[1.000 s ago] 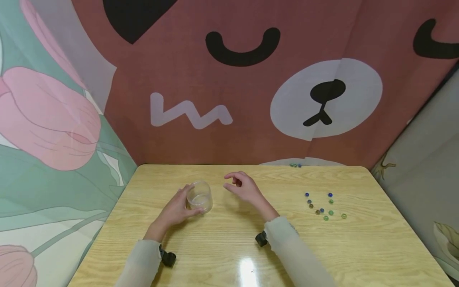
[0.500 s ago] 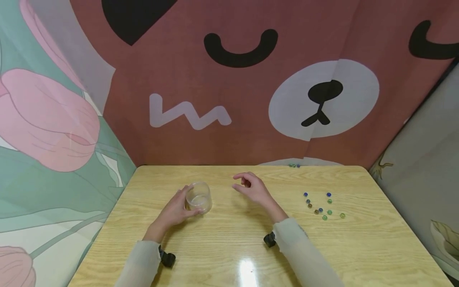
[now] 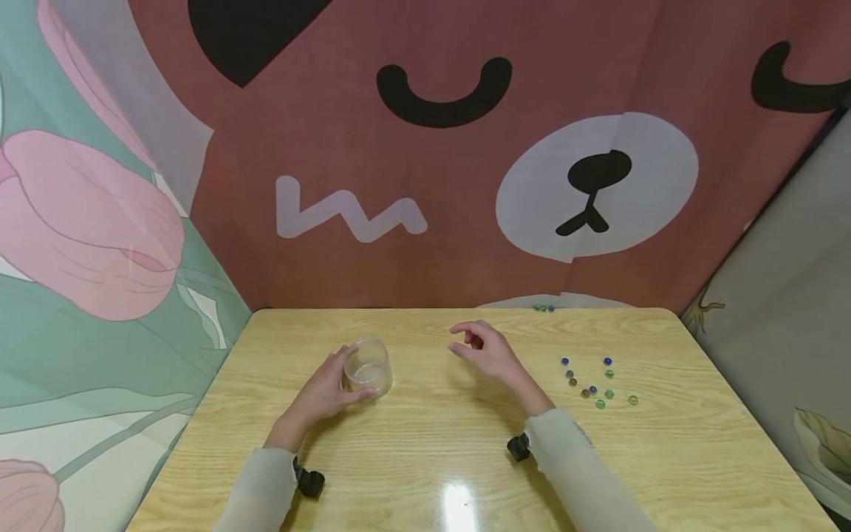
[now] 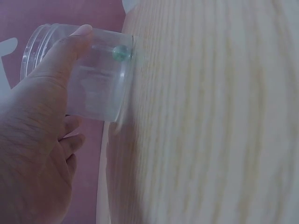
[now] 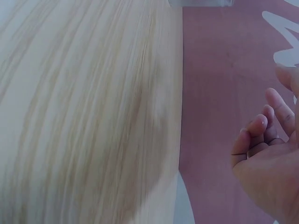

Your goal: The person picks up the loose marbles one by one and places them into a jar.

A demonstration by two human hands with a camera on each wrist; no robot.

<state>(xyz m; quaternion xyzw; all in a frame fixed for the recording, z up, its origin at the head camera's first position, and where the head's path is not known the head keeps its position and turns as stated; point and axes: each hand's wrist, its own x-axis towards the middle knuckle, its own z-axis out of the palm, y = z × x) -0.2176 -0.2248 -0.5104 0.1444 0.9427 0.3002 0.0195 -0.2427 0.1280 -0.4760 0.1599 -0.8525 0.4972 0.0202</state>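
My left hand (image 3: 328,388) grips a clear plastic jar (image 3: 369,380) from its left side, thumb at the front and fingers round the back. In the left wrist view the jar (image 4: 96,88) shows a ridged rim, and its base is at the wooden tabletop. A green marble (image 4: 121,52) shows inside near the base. To the right of the jar, my right hand (image 3: 490,352) hovers above the table. Its thumb and index finger are apart, the other fingers loosely curled, with nothing between them. Glass marbles (image 3: 593,389) lie to the right of this hand.
Blue, green and brown marbles lie scattered on the right half of the wooden table (image 3: 412,451). A few more marbles (image 3: 543,308) sit at the back edge. Behind rises a red cloth (image 3: 319,273) with a printed bear face; printed curtains hang at both sides.
My right hand has moved to the right, away from the jar and nearer the scattered marbles, with its fingers in the same pose. My left hand stays on the jar.
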